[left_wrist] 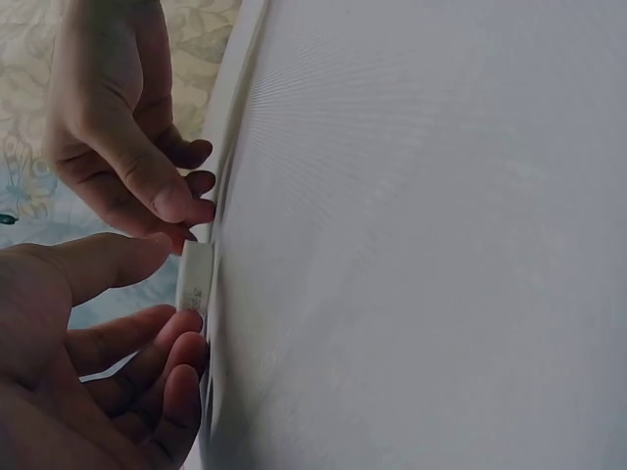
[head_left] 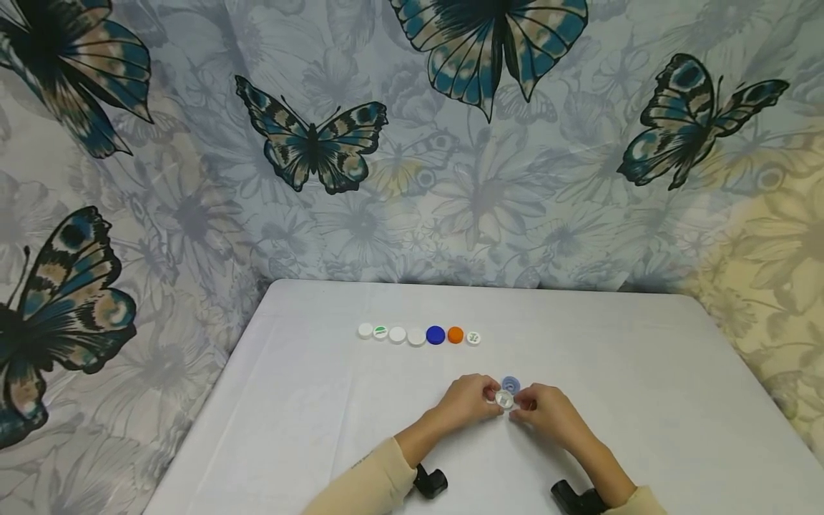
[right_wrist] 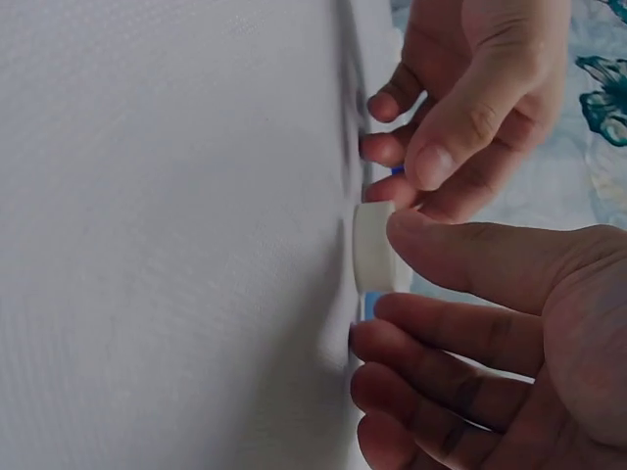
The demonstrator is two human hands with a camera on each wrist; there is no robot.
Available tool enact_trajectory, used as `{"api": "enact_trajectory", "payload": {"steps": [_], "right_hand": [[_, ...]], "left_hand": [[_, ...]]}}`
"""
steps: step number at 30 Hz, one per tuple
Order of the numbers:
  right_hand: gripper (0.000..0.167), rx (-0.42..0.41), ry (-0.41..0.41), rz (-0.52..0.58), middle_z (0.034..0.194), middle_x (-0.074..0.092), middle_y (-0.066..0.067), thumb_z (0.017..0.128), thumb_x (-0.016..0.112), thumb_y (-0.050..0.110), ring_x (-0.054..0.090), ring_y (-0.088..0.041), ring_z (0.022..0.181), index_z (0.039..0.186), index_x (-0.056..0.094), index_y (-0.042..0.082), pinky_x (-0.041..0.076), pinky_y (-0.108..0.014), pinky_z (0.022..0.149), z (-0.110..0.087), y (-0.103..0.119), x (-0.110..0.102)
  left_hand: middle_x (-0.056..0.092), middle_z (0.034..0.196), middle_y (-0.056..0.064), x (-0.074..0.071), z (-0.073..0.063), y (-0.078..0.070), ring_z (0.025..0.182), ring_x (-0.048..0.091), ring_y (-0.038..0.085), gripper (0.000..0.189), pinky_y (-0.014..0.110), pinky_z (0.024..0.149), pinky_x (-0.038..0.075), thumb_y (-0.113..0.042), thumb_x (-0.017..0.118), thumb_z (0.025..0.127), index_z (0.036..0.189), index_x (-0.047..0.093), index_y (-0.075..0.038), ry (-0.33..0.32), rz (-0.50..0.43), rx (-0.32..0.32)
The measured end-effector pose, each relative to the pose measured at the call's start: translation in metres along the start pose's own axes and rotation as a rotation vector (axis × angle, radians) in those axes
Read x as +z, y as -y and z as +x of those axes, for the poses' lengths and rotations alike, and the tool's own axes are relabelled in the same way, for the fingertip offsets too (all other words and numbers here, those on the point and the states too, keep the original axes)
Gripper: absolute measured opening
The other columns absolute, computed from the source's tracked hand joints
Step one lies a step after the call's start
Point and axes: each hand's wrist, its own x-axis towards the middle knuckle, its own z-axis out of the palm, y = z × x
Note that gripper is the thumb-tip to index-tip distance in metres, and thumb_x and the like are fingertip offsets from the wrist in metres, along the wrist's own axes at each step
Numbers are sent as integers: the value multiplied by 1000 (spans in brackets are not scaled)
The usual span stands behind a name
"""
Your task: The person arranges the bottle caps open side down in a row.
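A white bottle cap (head_left: pixel 504 399) lies on the table between the two hands, with fingertips at both its sides. My left hand (head_left: pixel 471 400) holds its left side between thumb and fingers; in the left wrist view, the cap's pale side wall (left_wrist: pixel 196 276) bears small printed marks. On the opposite side my right hand (head_left: pixel 547 412) grips it, the thumb overlapping the cap (right_wrist: pixel 374 247) in the right wrist view. Just behind sits a light blue cap (head_left: pixel 511 384), partly hidden by the white one.
Farther back on the white table (head_left: pixel 290 400) stands a row of caps: several white ones, one with green print (head_left: pixel 380 332), a dark blue cap (head_left: pixel 435 335), an orange cap (head_left: pixel 455 335) and a white cap with dark marks (head_left: pixel 473 338). Butterfly-patterned cloth hangs behind.
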Motion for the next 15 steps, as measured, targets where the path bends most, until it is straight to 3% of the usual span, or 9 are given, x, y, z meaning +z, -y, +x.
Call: {"api": "enact_trajectory", "payload": {"steps": [9,15], "right_hand": [[16,-26,-61,-60,67,53,3,71,81,8,43,-8,61,84,74,1,35,-21,54,4,4,8],[14,-28,-79,-103,65,48,3,70,82,7,40,-10,60,73,68,5,31,-21,54,7,5,14]], "left_hand": [[57,68,-10,5,2,-1,60,42,-1,20,12,59,35,-17,80,79,96,73,-11,-40,41,-26],[51,66,-11,6,2,-2,58,40,0,17,13,57,33,-17,82,76,89,72,-12,-31,39,-27]]}}
